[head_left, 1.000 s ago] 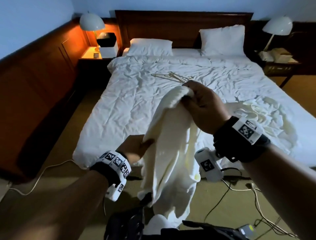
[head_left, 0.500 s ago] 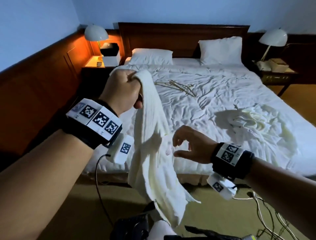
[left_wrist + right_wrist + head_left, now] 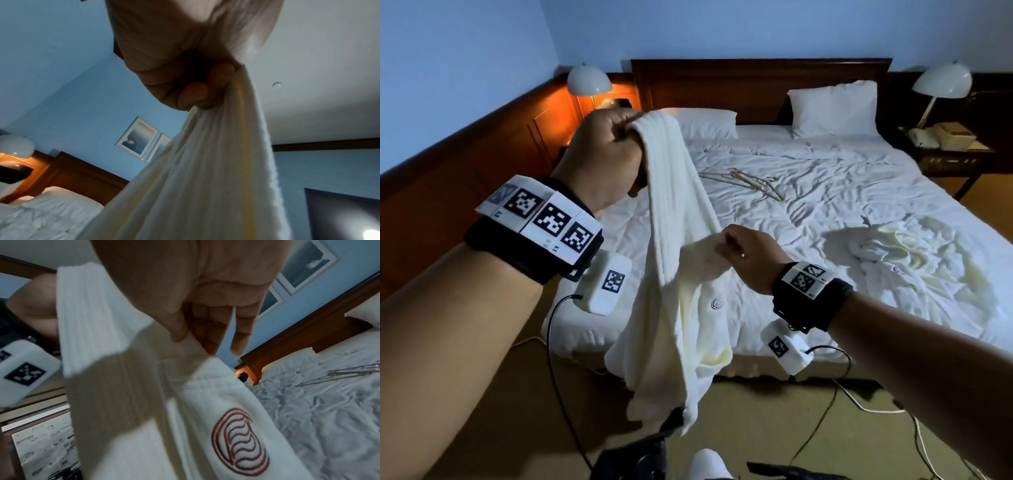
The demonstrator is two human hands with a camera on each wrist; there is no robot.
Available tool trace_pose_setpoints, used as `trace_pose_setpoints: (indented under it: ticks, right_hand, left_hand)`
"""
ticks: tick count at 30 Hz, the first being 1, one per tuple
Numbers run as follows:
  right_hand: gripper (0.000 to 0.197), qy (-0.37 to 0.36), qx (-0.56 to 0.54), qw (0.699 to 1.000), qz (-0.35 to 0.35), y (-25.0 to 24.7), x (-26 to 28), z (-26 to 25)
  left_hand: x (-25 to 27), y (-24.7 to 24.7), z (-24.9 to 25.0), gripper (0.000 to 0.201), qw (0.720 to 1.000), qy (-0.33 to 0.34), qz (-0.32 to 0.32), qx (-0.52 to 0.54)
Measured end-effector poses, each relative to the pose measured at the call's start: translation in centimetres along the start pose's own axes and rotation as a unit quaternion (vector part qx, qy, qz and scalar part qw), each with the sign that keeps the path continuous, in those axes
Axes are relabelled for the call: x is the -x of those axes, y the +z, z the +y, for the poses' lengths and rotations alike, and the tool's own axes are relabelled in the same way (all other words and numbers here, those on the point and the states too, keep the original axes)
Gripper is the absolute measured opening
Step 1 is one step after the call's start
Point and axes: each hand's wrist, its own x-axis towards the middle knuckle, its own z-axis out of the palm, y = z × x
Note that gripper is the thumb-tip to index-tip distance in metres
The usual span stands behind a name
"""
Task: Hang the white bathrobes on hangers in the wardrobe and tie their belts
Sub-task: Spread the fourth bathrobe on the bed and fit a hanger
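Note:
A white ribbed bathrobe [image 3: 674,274] hangs in front of the bed's foot. My left hand [image 3: 609,150] grips its bunched top edge high up, fist closed round the cloth [image 3: 216,146]. My right hand [image 3: 743,250] pinches a lower fold by thumb and fingers, just above the pocket with a red round emblem [image 3: 240,443]. A second bathrobe [image 3: 900,253] lies crumpled on the bed's right side. Several pale hangers [image 3: 746,178] lie on the sheet in the bed's middle.
The white bed [image 3: 825,192] fills the view ahead, with two pillows and a dark headboard. Nightstands with lamps [image 3: 589,80] stand at both sides. Cables [image 3: 859,404] trail over the floor near my feet. A wood-panelled wall runs along the left.
My left hand took the robe's top and lifted it up to the left. My right hand let go of the top, dropped lower, and now pinches a fold by the pocket.

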Motion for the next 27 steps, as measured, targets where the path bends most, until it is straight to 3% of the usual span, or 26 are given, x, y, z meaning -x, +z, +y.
trace_pose_setpoints:
  ticks: [3, 7, 9, 11, 13, 15, 19, 24, 27]
  right_hand:
    - [0.019, 0.023, -0.014, 1.000, -0.003, -0.7, -0.6, 0.5]
    - [0.026, 0.081, -0.153, 0.983, 0.057, -2.0, -1.6, 0.2]
    - [0.026, 0.045, -0.137, 0.987, 0.075, -3.0, -1.6, -0.7]
    - [0.028, -0.031, -0.053, 0.997, 0.041, -4.0, -1.2, -1.7]
    - [0.049, -0.074, 0.080, 0.993, -0.039, -4.6, -0.9, -2.2]
    - [0.050, -0.079, 0.182, 0.976, -0.090, -4.6, -1.4, -1.6]
    - [0.045, -0.053, 0.249, 0.954, -0.158, -4.4, -2.2, 0.7]
    - [0.037, 0.042, 0.308, 0.944, -0.110, -5.4, -3.7, 2.7]
    - [0.032, 0.103, 0.220, 0.970, -0.025, -7.0, -4.8, 3.8]
  left_hand:
    - [-0.3, -2.3, -1.5, 0.028, 0.993, 0.010, 0.034, -0.112]
    - [-0.6, -5.2, -3.6, 0.025, 0.957, 0.057, 0.041, -0.280]
    - [-0.6, -6.0, -4.6, 0.026, 0.948, 0.050, 0.047, -0.311]
    - [-0.5, -6.2, -5.4, 0.029, 0.947, 0.037, 0.056, -0.313]
    - [-0.5, -6.2, -5.8, 0.029, 0.951, 0.009, 0.069, -0.302]
    - [-0.7, -6.1, -5.9, 0.029, 0.957, -0.010, 0.083, -0.278]
    - [-0.9, -5.8, -6.0, 0.030, 0.967, -0.014, 0.094, -0.237]
    - [-0.3, -4.5, -5.5, 0.030, 0.966, -0.008, 0.083, -0.243]
    - [0.2, -3.8, -5.6, 0.029, 0.976, -0.071, 0.082, -0.187]
